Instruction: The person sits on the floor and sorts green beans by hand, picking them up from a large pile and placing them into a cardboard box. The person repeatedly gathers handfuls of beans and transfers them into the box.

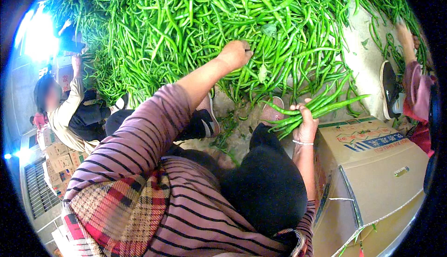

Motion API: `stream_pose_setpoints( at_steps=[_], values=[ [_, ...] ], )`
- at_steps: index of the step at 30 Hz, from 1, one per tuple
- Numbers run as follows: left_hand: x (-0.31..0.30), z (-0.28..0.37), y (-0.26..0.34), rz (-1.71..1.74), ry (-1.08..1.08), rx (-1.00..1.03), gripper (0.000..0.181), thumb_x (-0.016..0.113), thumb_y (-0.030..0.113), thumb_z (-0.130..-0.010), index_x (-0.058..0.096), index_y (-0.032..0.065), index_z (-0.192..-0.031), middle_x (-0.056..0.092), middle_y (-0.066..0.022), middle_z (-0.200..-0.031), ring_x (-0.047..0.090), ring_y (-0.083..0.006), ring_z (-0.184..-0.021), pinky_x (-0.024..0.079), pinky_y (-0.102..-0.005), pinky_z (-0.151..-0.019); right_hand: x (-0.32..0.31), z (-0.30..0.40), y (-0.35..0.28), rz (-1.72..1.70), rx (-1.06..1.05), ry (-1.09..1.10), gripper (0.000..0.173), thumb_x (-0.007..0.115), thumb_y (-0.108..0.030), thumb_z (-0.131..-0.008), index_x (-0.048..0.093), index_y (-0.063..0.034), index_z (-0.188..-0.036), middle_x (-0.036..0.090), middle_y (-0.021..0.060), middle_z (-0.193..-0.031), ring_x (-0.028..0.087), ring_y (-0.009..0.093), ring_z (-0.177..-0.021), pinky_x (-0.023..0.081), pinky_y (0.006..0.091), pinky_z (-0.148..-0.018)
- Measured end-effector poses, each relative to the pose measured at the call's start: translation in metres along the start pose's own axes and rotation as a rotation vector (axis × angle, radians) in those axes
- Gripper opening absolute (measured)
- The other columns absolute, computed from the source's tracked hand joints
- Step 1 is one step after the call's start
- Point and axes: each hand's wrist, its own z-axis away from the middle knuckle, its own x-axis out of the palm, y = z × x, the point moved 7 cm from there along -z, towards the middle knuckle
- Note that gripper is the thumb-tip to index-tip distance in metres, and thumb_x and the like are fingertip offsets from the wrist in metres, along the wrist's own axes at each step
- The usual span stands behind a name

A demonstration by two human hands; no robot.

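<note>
Before me spreads a large heap of long green chili peppers (pixel 195 23). My left hand (pixel 235 55) is over the near part of the heap, its fingers curled down at the peppers. Whether a pepper is between those fingers is hidden. My right hand (pixel 306 119), with a white bracelet at the wrist, is closed around a bunch of long green peppers (pixel 323 108). The bunch sticks out on both sides of the fist, above my right shoe (pixel 273 109). A pale green leaf (pixel 262 73) and a broader leaf (pixel 269 29) lie on the heap.
A printed cardboard carton (pixel 387 176) stands close at my right. Loose leaves and pepper scraps (pixel 225 134) lie on the floor between my feet. A person (pixel 75 117) sits at the left by the heap, another person's sleeve (pixel 415 92) shows at right. Stacked cartons (pixel 64 159) stand behind left.
</note>
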Motion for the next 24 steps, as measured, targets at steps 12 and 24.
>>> stream_pose_setpoints(
  at_steps=[12, 24],
  values=[
    [0.029, 0.023, 0.03, 0.932, -0.243, -0.322, 0.021, 0.067, 0.02, -0.079, 0.063, 0.0032, -0.091, 0.055, -0.0017, -0.063, 0.047, -0.0109, -0.048, 0.04, -0.0265, -0.046, 0.008, 0.011, -0.008, 0.174, -0.072, -0.12, 0.03, 0.054, -0.002, -0.082, 0.048, 0.0015, -0.111, 0.056, 0.0093, -0.075, 0.057, 0.018, -0.066, 0.049, 0.0294, -0.064],
    [0.01, 0.092, 0.103, 0.438, -0.799, 0.248, 0.029, 0.065, 0.024, -0.078, 0.063, 0.0045, -0.1, 0.059, 0.0019, -0.073, 0.053, -0.0102, -0.06, 0.046, -0.028, -0.054, 0.094, 0.054, -0.072, 1.137, -0.861, -0.45, 0.032, 0.073, -0.017, -0.069, 0.057, -0.0053, -0.094, 0.065, 0.0126, -0.1, 0.055, 0.031, -0.107, 0.038, 0.045, -0.096]
  ],
)
